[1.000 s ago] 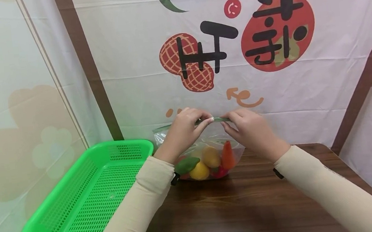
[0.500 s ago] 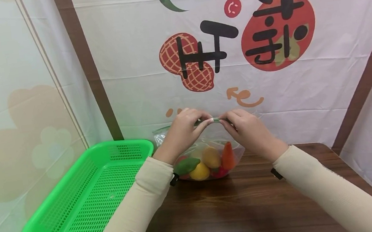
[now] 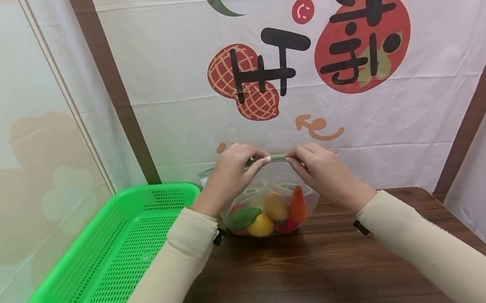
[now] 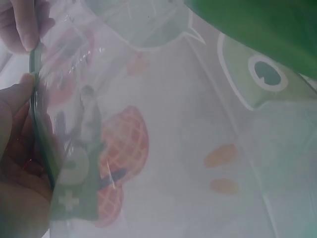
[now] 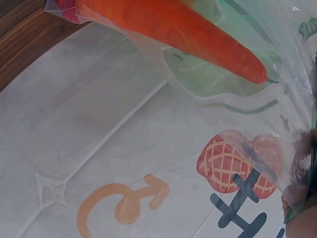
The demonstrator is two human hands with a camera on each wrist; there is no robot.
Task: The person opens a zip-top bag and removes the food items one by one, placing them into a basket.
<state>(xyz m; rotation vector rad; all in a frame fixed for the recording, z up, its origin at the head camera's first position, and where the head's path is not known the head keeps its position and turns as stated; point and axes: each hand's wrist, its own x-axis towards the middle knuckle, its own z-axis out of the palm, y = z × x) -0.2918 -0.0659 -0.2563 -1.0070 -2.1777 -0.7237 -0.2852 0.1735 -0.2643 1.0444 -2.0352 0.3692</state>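
Observation:
A clear zip bag (image 3: 280, 181) stands on the table, its green zip strip (image 3: 277, 158) held up at the top. My left hand (image 3: 232, 176) pinches the strip between thumb and fingers, left of the middle. To its right, my right hand (image 3: 323, 173) pinches the same strip, with a short stretch showing between the two. Through the plastic I see an orange carrot (image 3: 297, 205), a yellow lemon-like piece (image 3: 261, 225), a brown potato-like piece (image 3: 276, 205), a long green piece (image 3: 244, 218) and something red (image 3: 286, 225). The carrot (image 5: 188, 39) looms large in the right wrist view.
A green perforated plastic basket (image 3: 125, 265) sits at the left of the dark wooden table (image 3: 293, 275). Behind the bag hangs a white printed cloth (image 3: 172, 79), with more cloth walls on the left and right.
My left hand has slid a little left along the zip strip, widening the gap between the hands. My right hand has shifted slightly left, then stayed nearly still. The bag stays in place.

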